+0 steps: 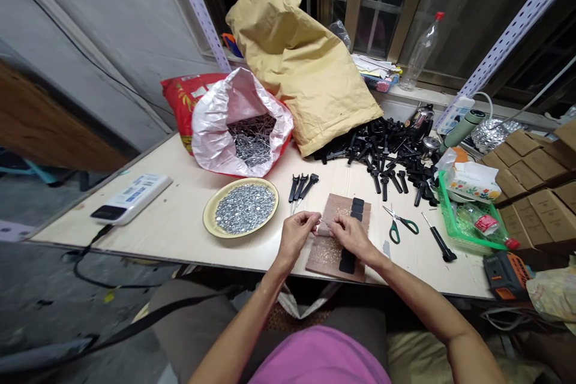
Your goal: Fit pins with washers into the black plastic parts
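My left hand [297, 234] and my right hand [353, 234] are close together over a brown board [335, 247] at the table's front edge. Between their pinched fingertips is a thin metal rod [324, 222], too small to make out in detail. Black pads [348, 259] are stuck along the board's right side. Just beyond my left hand lie several black-handled pieces with thin metal shafts [300, 189]. To the left, a yellow dish [207, 225] holds many small shiny metal bits. Scissors with green handles [400, 225] rest to the right of the board.
Behind the dish, an open red-and-white sack [209, 138] holds metal rods. A large paper bag [310, 66] leans over a heap of black handles [387, 147]. On the right are a green basket [470, 240], a single black-handled tool [440, 240] and cardboard boxes [540, 210]. A white power bank [135, 197] lies left.
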### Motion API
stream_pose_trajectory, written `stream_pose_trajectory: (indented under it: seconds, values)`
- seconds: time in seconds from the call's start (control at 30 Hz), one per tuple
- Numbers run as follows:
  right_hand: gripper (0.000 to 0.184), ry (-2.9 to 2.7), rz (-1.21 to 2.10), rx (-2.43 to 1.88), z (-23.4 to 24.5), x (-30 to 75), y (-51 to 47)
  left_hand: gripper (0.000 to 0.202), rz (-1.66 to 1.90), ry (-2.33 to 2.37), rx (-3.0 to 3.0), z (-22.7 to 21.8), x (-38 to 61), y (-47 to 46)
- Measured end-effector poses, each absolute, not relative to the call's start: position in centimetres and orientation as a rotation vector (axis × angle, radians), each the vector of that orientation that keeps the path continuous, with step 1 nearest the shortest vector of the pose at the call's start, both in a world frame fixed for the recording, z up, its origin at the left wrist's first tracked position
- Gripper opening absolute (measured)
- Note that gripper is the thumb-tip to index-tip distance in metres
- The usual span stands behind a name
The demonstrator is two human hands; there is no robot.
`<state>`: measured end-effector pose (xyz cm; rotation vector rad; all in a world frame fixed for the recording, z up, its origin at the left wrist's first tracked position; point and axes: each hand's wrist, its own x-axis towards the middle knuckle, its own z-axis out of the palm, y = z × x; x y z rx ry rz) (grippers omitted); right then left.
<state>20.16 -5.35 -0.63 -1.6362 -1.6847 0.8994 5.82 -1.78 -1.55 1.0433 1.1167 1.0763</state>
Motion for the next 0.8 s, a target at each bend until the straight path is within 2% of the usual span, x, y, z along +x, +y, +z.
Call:
stream_pose_trajectory:
  seconds: [0.07, 0.23, 0.37, 0.43, 0.5, 0.6, 0.7, 0.8]
  values:
    - [0.027, -1.536, 1.131, -1.577, -0.5, 20.4, -5.0, 0.031, 1.065, 1.110, 1.031, -1.5, 5.8, -1.8]
    - [0.028, -1.383, 1.175, -1.490, -0.3, 20.9, -4.9, 0.038, 1.013, 0.977, 0.924, -1.2, 5.7, -1.8]
    - [0.034, -1.344, 1.315, -1.431, -0.5, 21.1, -5.1, 0.031, 0.990, 0.975, 1.046, -1.0, 5.5, -1.7]
    - [0.033, -1.407, 1.280, -1.454, -0.5, 21.2, -5.3, 0.028, 0.983, 0.992, 1.144, -0.8, 5.3, -1.6]
    - [0.028, -1.553, 1.049, -1.508, -0.4, 21.2, -5.6, 0.027, 0.966, 1.009, 1.196, -0.7, 5.1, -1.5]
    - [0.020, -1.855, 0.442, -1.556, -0.4, 21.1, -6.2, 0.029, 0.953, 1.029, 1.162, -0.7, 5.2, -1.5]
    - [0.027, -2.070, -0.108, -1.548, -0.8, 20.9, -6.5, 0.029, 0.970, 1.041, 1.096, -0.7, 5.5, -1.7]
    - [0.032, -2.105, -0.380, -1.523, -1.2, 20.7, -6.5, 0.030, 1.013, 1.061, 1.039, -0.7, 6.0, -2.0]
